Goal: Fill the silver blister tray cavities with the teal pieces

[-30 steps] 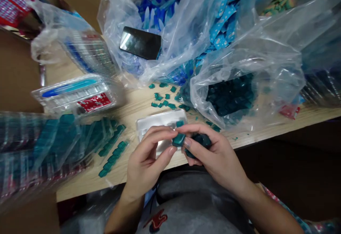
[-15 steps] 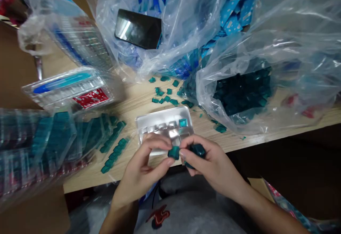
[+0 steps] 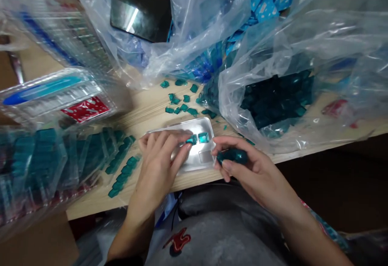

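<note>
A shallow clear plastic tray with moulded cavities lies on the wooden table, under my left hand. My fingertips pinch a small teal plastic piece down at the tray. A second teal piece sits in a cavity right beside it. My right hand is just off the tray's right side, closed around a dark teal clump of pieces. Its fingers hide part of the clump.
Loose teal pieces lie behind the tray. A clear bag of dark teal pieces stands on the right, a bag of blue pieces with a phone on it at the back. Stacked teal packs fill the left.
My left hand has moved down onto the tray, carrying the teal piece into it. My right hand has shifted right, away from the left. The view has tilted slightly.
</note>
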Motion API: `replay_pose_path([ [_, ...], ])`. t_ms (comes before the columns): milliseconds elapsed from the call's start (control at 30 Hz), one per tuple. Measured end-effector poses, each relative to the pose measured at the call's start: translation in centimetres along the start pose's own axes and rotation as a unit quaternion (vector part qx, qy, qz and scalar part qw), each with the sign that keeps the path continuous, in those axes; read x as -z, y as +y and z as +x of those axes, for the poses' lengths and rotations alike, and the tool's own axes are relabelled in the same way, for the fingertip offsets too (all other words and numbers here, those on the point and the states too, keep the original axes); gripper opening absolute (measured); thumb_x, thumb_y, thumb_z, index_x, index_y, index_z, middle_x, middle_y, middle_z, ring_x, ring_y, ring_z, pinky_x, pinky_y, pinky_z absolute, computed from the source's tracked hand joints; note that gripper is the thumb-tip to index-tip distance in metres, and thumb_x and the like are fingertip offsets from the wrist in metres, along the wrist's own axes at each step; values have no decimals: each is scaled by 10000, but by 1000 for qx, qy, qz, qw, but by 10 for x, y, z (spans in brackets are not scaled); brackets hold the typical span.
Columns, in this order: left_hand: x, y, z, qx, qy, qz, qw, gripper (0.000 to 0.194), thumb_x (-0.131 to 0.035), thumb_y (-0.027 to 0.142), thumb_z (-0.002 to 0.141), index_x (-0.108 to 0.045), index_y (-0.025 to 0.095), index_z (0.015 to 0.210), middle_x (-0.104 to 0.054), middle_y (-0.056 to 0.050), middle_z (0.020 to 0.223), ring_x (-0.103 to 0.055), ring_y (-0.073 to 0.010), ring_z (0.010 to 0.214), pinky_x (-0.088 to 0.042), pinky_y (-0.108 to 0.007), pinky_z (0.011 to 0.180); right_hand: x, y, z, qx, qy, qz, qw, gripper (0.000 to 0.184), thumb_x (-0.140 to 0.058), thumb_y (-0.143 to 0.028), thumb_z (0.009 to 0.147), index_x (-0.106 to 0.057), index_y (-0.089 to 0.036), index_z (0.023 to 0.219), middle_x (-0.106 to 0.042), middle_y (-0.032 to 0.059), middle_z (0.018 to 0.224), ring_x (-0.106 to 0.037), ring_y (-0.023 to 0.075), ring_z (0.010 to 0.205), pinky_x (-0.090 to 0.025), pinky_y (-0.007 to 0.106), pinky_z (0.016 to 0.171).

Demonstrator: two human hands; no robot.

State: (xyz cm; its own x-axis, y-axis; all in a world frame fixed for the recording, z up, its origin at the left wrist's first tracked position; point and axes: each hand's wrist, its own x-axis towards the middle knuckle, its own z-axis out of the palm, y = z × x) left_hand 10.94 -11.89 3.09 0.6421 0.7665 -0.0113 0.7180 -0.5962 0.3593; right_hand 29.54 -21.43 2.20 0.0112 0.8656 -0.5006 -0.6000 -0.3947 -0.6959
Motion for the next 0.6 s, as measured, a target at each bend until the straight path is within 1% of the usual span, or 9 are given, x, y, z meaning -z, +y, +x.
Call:
replay_pose_path([
  [67, -2, -2, -3, -9, 13, 4, 1000, 148, -538, 282, 953, -617, 275, 1077, -674, -20, 1059, -555, -223, 951, -324, -396, 836, -4, 0, 0, -2, -35, 48, 998, 313, -653, -118, 836, -702, -297, 1087, -684, -37, 994, -664, 39, 787, -543, 163, 793],
  [133, -1, -1, -6, -17, 42, -53, 998, 244, -561, 266, 941, -592, 301, 1181, -650, -23, 1121, -559, -225, 1024, -350, -392, 869, -9, 1, 1, -3, -57, 97, 994, 306, -619, -103, 849, -703, -280, 1084, -712, -23, 1024, -701, 78, 894, -551, 248, 916],
  [200, 4, 4, -9, -23, 77, -134, 988, 332, -566, 221, 935, -555, 311, 1255, -631, -18, 1143, -558, -208, 1064, -392, -363, 893, -15, 3, 3, 10, -72, 124, 990, 304, -602, -109, 858, -702, -280, 1089, -717, -20, 1048, -706, 109, 967, -555, 317, 965],
  [233, 6, 8, -11, -32, 86, -163, 982, 353, -571, 201, 930, -548, 304, 1266, -628, -17, 1138, -558, -198, 1066, -410, -346, 899, -18, 3, 3, 19, -72, 121, 990, 315, -603, -111, 858, -698, -287, 1102, -713, -22, 1067, -703, 116, 988, -559, 335, 973],
  [300, 12, 16, -13, -54, 80, -172, 980, 367, -595, 181, 914, -550, 282, 1264, -625, -20, 1123, -560, -186, 1055, -436, -321, 899, -23, 2, 4, 42, -48, 69, 996, 330, -620, -128, 858, -687, -295, 1134, -708, -20, 1102, -694, 126, 1020, -569, 344, 969],
  [367, 14, 22, -16, -71, 78, -150, 983, 389, -646, 193, 884, -551, 263, 1254, -625, -28, 1106, -564, -188, 1036, -454, -317, 890, -28, 0, 3, 64, -11, -19, 998, 337, -651, -157, 853, -677, -288, 1162, -715, -15, 1121, -687, 136, 1044, -564, 339, 979],
  [433, 12, 23, -18, -67, 97, -143, 983, 391, -667, 183, 867, -557, 254, 1236, -624, -32, 1096, -570, -189, 1032, -466, -320, 889, -32, -2, 3, 87, 11, -96, 991, 336, -676, -180, 847, -675, -281, 1168, -730, -18, 1118, -685, 136, 1061, -549, 317, 999],
  [500, 8, 21, -20, -61, 122, -157, 978, 372, -659, 146, 864, -572, 244, 1212, -625, -30, 1099, -574, -181, 1040, -467, -316, 907, -35, -3, 3, 109, 15, -133, 985, 311, -688, -185, 846, -684, -285, 1141, -740, -33, 1116, -688, 125, 1059, -549, 280, 989],
  [600, 3, 17, -23, -52, 150, -192, 969, 414, -653, 110, 857, -562, 228, 1243, -622, -34, 1128, -569, -172, 1073, -455, -305, 945, -38, -3, 3, 131, 14, -151, 980, 266, -696, -182, 848, -696, -295, 1089, -742, -52, 1117, -702, 111, 1016, -573, 235, 928],
])
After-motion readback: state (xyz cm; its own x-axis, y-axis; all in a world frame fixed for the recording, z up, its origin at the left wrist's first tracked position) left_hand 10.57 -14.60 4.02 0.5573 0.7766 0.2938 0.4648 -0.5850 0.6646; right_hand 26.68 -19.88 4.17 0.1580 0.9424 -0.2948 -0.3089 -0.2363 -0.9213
